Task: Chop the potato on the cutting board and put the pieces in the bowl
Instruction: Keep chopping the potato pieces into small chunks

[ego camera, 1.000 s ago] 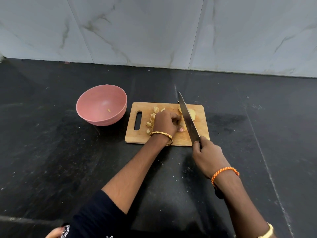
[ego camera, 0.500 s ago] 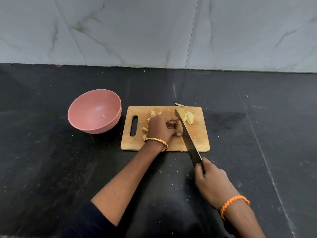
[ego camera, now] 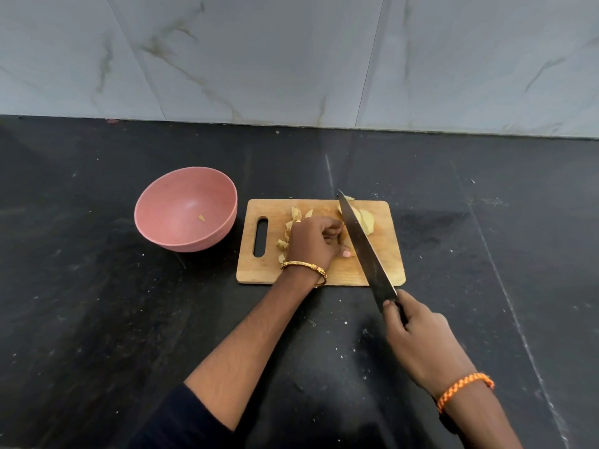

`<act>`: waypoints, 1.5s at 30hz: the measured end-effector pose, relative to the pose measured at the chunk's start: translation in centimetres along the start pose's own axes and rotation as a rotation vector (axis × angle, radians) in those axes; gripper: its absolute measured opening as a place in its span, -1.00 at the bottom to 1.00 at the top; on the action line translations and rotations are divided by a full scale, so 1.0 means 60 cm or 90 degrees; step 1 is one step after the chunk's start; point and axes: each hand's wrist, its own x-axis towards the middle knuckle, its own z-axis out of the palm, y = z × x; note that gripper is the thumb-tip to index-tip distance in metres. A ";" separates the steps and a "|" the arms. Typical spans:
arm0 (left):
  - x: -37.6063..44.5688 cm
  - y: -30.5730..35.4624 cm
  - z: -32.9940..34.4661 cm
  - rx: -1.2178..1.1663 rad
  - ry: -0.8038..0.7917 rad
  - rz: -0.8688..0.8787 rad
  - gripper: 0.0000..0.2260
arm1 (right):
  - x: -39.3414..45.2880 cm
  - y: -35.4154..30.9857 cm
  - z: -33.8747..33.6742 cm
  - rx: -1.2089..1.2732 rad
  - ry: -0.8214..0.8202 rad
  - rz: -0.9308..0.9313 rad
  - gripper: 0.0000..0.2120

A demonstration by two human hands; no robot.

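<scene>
Potato (ego camera: 337, 236) mostly hidden by left hand (ego camera: 312, 243) | knife (ego camera: 363, 247) handle covered

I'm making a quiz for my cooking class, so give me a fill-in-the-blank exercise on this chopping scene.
1. The right hand holds the ____ by its handle.
2. The pink bowl sits to the ____ of the cutting board.
3. The left hand rests on the board, curled over the ____ pieces.

Missing words: knife; left; potato
</scene>
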 end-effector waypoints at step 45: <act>0.003 0.018 -0.005 0.207 -0.115 0.039 -0.33 | -0.021 0.018 0.001 -0.024 -0.028 0.048 -0.76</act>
